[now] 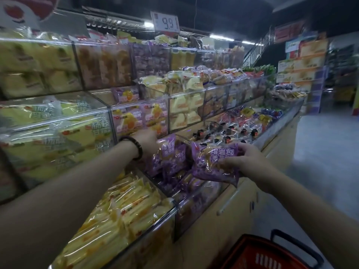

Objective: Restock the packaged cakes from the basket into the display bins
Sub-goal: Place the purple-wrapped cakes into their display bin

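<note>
- Right hand (246, 162): grip clamped on one purple packaged cake (211, 167), with fingers curled over its top edge and the thumb beneath. The pack is held in the air above the front of the clear display bin (198, 206).
- Left hand (146, 141): reaches to the back of the same bin and is up against the upright purple packs (171, 158). The fingers are hidden behind the wrappers, so I cannot tell whether its grip is apart or together. A dark bead bracelet (136, 148) is on the wrist.
- Clear display bin: lowest tier of the display, partly filled with purple packs standing on edge.
- Yellow packs (124, 210): in the neighbouring bin, to the left.
- Red basket (258, 255): black handle, low at the frame's bottom edge, under the right forearm. Its contents are not visible.
- Price sign (167, 23): reads 9.9, above the top tier.
</note>
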{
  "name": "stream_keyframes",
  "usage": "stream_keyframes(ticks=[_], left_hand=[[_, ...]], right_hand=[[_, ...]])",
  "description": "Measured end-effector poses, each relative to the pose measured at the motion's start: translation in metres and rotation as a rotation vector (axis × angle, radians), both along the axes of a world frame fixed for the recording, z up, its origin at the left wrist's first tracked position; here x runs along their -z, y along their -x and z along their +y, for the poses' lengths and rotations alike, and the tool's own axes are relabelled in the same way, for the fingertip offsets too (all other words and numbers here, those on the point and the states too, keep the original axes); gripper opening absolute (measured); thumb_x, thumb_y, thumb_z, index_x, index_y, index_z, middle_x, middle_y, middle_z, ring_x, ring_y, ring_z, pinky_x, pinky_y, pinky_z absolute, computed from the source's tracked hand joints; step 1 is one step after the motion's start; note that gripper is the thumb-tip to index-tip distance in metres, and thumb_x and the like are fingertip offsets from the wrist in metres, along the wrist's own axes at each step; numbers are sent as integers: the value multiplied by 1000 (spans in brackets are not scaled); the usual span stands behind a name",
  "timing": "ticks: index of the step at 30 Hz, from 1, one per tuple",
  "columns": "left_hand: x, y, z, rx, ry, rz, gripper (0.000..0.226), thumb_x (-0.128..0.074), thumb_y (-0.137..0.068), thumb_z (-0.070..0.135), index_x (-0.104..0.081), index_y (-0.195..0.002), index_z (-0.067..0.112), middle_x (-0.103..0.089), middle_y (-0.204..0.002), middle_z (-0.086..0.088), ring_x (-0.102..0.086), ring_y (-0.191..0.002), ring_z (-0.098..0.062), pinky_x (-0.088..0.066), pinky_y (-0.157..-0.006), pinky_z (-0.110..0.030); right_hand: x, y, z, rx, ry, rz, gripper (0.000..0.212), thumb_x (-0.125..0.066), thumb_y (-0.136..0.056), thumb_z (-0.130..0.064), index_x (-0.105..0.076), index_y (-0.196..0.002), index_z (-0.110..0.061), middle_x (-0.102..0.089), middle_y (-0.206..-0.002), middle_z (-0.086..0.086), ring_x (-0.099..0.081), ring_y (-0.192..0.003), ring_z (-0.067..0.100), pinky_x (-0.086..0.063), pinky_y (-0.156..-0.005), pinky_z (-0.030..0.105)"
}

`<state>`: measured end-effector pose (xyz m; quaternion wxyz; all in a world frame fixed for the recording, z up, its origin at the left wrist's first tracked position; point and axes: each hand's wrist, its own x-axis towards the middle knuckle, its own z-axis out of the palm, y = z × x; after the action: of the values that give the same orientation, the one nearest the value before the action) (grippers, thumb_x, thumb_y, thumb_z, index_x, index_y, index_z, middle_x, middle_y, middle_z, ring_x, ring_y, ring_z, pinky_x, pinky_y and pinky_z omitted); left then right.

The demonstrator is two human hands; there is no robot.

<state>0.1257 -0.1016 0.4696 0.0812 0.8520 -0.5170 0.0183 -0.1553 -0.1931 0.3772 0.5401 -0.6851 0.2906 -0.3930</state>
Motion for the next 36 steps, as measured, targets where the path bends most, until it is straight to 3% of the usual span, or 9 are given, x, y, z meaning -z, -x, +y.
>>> stream_keyframes(ticks=[3,7,10,13,16,19,25,31,36], left_hand=[[15,-11,-7,-44,-37,-44,15,-54,-98,11,-64,-88,9,-64,-89,-7,-60,-76,-21,-52,-63,-34],[24,-13,-8,-33,-125,-103,15,-55,-98,15,-65,-88,11,-64,-88,-7,-58,-74,-19,-48,-57,-29],[29,-15,-10,-10,-194,-88,19,-57,-103,26,-71,-104,14,-69,-102,-6,-67,-90,-21,-61,-77,-34],[45,-18,-11,-34,-211,-137,10,-61,-99,19,-70,-103,16,-68,-94,-4,-69,-87,-21,-64,-83,-41],[59,-23,-12,-81,-201,-273,19,-57,-100,26,-58,-81,22,-60,-85,-2,-60,-84,-26,-50,-102,-57],[63,-23,-13,-136,-192,-278,15,-55,-98,20,-59,-83,22,-64,-92,-3,-57,-91,-29,-30,-116,-64],[61,-18,-10,-114,-77,-335,13,-53,-93,11,-60,-95,22,-65,-112,-10,-59,-114,-36,-36,-106,-52],[60,-23,-9,-90,-74,-269,23,-53,-93,1,-54,-81,21,-58,-85,-4,-55,-82,-29,-40,-107,-53],[68,-16,-5,28,15,-216,13,-61,-94,18,-59,-104,25,-62,-102,-1,-62,-99,-27,-40,-97,-51]], right_hand=[[-2,-13,-13,-10,40,62,22,-79,-86,-1,-72,-106,-5,-79,-96,15,-78,-83,30,-62,-68,38],[-7,-30,-25,6,92,108,16,-78,-87,-1,-73,-102,-5,-79,-93,13,-77,-83,26,-61,-70,32],[-11,-42,-30,22,83,90,22,-76,-87,4,-74,-103,-11,-79,-93,10,-78,-81,22,-62,-69,33],[-12,-54,-37,52,93,119,30,-78,-86,4,-74,-105,-19,-78,-95,10,-77,-77,18,-62,-65,32],[-13,-66,-44,58,114,202,33,-81,-83,2,-73,-108,-19,-77,-102,11,-77,-91,27,-66,-76,45],[-17,-80,-47,53,166,306,31,-84,-81,0,-72,-103,-19,-75,-101,11,-76,-91,30,-66,-77,51],[-20,-107,-48,28,298,472,40,-79,-81,1,-66,-115,-17,-69,-106,13,-74,-90,38,-64,-71,58],[-10,-132,-64,-24,377,648,39,-82,-81,-3,-70,-114,-21,-65,-113,9,-74,-88,33,-65,-73,54],[6,-156,-69,107,739,912,33,-76,-86,-10,-71,-113,-28,-64,-119,3,-68,-95,21,-65,-75,41]])
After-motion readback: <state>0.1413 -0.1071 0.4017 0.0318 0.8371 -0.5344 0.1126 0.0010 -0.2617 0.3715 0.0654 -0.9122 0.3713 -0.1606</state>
